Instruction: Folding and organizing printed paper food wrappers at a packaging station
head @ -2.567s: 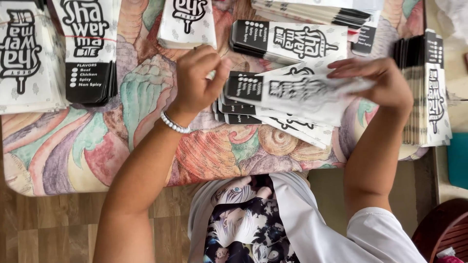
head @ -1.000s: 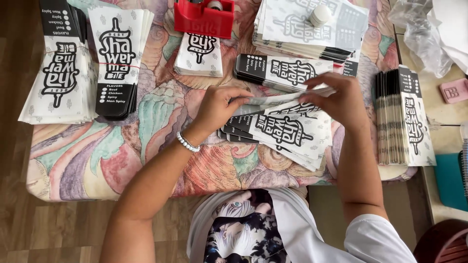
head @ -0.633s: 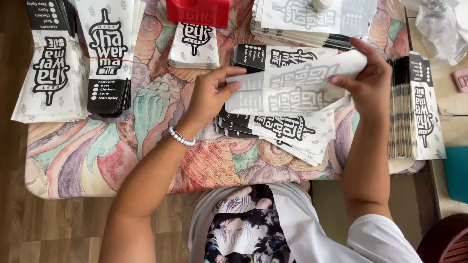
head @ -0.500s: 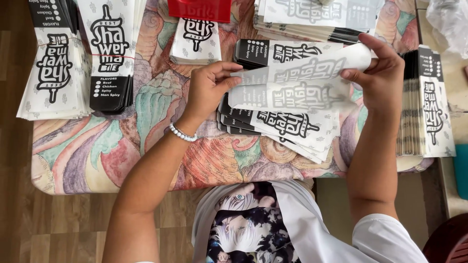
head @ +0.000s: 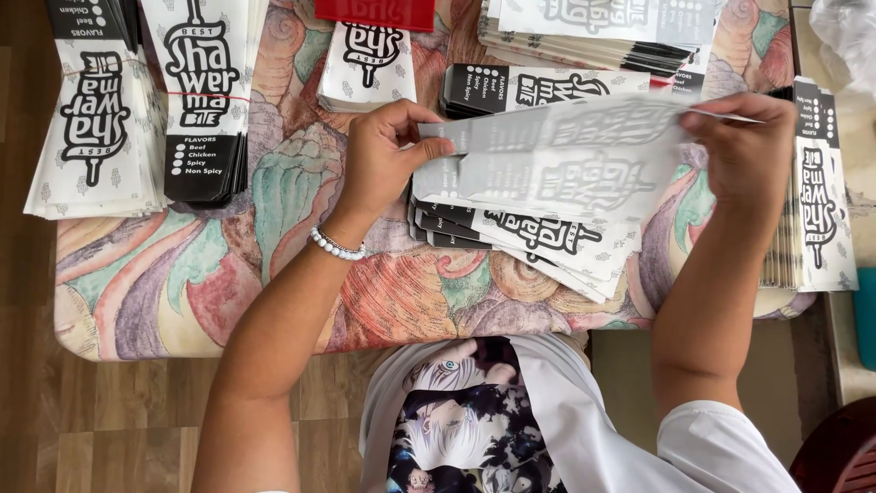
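The paper sleeve [head: 566,155] was held flat between both hands, just above a fanned stack of printed sleeves [head: 538,239] lying on the counter [head: 301,292]. Its long axis ran left to right across the person's front, nearly level. The left hand [head: 383,160] was closed on the sleeve's left end, thumb on top and fingers curled beneath. The right hand [head: 748,151] pinched the right end, fingertips [head: 698,119] at the upper corner. Each hand gripped one end; neither was nearer the sleeve's middle. The sleeve's print showed faint and grey, apparently seen through the paper.

The stack lay directly under the sleeve, its lower edges splayed toward the person. Another flat pile [head: 520,89] lay just beyond the sleeve, partly covered by it.

The counter carried a cloth with a large multicoloured pattern. Further bundles occupied it:
- two banded bundles [head: 146,100] at the far left;
- a short bundle [head: 370,68] at the upper centre;
- a wide pile [head: 593,32] at the upper right;
- an edge-on row [head: 817,192] just beside the right hand.

A red container [head: 374,13] touched the top edge of the view. A wooden floor [head: 119,420] showed below the counter.
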